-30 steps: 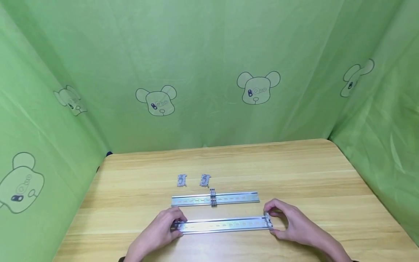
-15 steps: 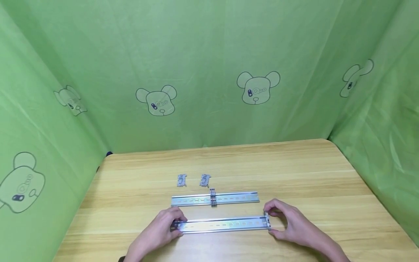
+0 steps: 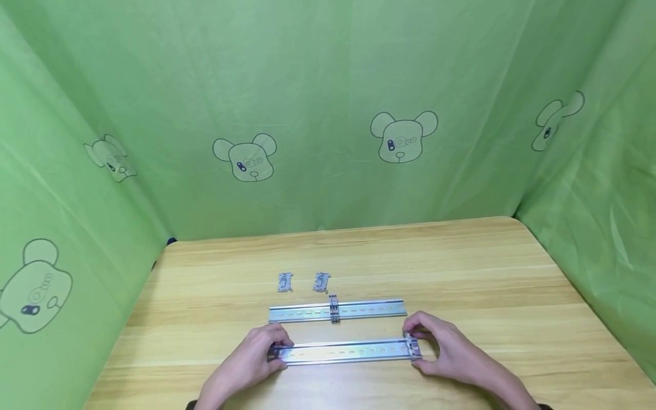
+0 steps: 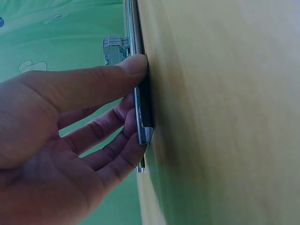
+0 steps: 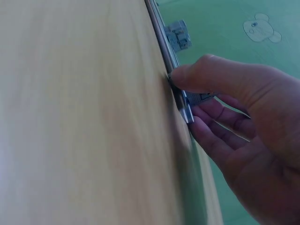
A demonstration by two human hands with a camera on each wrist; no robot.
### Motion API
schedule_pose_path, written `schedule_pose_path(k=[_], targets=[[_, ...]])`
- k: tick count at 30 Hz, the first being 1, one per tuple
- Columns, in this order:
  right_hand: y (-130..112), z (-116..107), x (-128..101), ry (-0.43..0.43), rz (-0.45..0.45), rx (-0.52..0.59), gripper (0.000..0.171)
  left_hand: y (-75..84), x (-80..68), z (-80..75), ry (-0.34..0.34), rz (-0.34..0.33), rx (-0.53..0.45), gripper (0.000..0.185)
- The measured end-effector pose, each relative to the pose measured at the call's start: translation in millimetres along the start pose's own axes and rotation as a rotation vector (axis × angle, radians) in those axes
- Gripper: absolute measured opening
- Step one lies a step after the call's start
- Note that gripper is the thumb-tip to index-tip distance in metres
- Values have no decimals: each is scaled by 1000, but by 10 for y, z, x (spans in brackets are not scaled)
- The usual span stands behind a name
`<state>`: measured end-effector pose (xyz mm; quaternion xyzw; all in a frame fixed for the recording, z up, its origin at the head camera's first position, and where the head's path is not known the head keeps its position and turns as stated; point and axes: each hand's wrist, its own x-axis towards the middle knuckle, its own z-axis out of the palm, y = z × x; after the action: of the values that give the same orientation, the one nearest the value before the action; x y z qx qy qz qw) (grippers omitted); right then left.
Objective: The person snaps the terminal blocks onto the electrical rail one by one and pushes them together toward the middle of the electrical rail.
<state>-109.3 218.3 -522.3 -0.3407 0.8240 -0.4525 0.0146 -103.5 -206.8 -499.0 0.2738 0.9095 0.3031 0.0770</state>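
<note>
In the head view a slotted metal DIN rail (image 3: pixel 353 351) lies across the near part of the table. My left hand (image 3: pixel 251 356) grips its left end, thumb on the near edge and fingers at the far edge. Just inside the opposite end, my right hand (image 3: pixel 453 348) pinches a small grey terminal block (image 3: pixel 411 345) that sits across the rail. Seen from the right wrist, the thumb presses by the rail's edge and the block (image 5: pixel 200 97) shows partly behind it. From the left wrist, the fingers wrap round the rail's end (image 4: pixel 146 135).
A second DIN rail (image 3: pixel 369 309) lies behind, parallel, with several narrow terminal blocks (image 3: pixel 334 308) clipped near its middle. Farther back, a loose grey block (image 3: pixel 285 282) and another grey block (image 3: pixel 321 282) lie flat on the wooden table (image 3: pixel 461 256). Green curtains (image 3: pixel 328 171) enclose the table.
My right hand has slid a little left with the terminal block, from the rail's very end to slightly inside it. My left hand stays in place on the rail.
</note>
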Motion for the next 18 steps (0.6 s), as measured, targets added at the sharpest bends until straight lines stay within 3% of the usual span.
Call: schedule_pose_path(k=[9, 18], targets=[[-83, 117, 108, -2, 11, -110, 60, 7, 13, -7, -14, -8, -13, 25], [-147, 261, 244, -17, -4, -109, 60, -1, 4, -3, -7, -13, -9, 25]])
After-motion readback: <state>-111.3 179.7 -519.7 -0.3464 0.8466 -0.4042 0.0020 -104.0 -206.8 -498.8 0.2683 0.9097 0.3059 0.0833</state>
